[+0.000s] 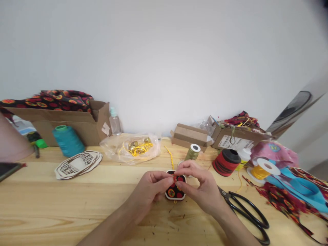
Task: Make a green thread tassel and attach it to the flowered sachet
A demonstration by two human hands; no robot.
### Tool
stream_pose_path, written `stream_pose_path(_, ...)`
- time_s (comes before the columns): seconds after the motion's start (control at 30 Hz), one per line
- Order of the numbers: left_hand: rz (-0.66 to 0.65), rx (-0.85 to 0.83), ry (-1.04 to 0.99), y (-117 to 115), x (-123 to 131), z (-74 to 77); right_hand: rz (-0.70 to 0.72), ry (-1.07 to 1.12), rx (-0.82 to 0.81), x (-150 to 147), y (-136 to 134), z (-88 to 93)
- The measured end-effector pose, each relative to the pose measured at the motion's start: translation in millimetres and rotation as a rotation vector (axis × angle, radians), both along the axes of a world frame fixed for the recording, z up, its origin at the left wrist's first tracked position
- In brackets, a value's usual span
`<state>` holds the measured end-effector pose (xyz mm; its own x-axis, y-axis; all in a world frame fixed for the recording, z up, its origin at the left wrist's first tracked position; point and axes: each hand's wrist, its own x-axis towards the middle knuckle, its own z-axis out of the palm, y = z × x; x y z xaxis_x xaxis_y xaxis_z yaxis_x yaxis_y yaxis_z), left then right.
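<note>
A small rounded-square piece (pixel 175 194) of black patterned cloth with a white rim lies on the table in front of me. My left hand (pixel 151 187) is closed in a pinch over its upper part. From the other side my right hand (pixel 201 184) pinches at almost the same spot, thumb and fingertips close together. Something small and reddish shows between the fingertips, too small to name. A twisted yellow cord (pixel 170 157) runs up from the piece's top edge, and a little yellow loop (pixel 175 202) sticks out below it.
Black-handled scissors (pixel 247 212) lie beside my right forearm. Behind my hands stand an olive thread spool (pixel 192 152) and a plastic bag (pixel 112 148) with bells. Cut wooden shapes (pixel 77 165) and a teal thread cone (pixel 68 140) are left; a red spool (pixel 226 163) and fabric strips (pixel 284 201) right.
</note>
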<state>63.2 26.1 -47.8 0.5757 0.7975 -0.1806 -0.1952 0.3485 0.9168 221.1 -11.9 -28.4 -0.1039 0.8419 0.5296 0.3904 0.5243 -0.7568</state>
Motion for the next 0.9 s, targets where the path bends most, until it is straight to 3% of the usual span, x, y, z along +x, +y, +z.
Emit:
stream_pose_path(0.4, -0.013, -0.089, -0.043, -1.0, 3.3, -1.8, -0.152, -0.259, 0.428, -3.2, -3.2, -8.0)
stream_pose_path(0.57, -0.039, -0.108, -0.056, -1.7, 3.2, -2.2, -0.162, -0.173, 0.383, -4.3, -1.4, -7.9)
stream_pose_path(0.77, 0.017, -0.092, -0.058, -0.4, 4.3, -3.9, -0.049, -0.005, 0.172, -3.2, 0.8, -8.2)
stream_pose_path(0.9, 0.092, -0.062, -0.039, 0.2, 4.3, -3.9, -0.172, 0.030, 0.196, -1.4, 0.0, -7.7)
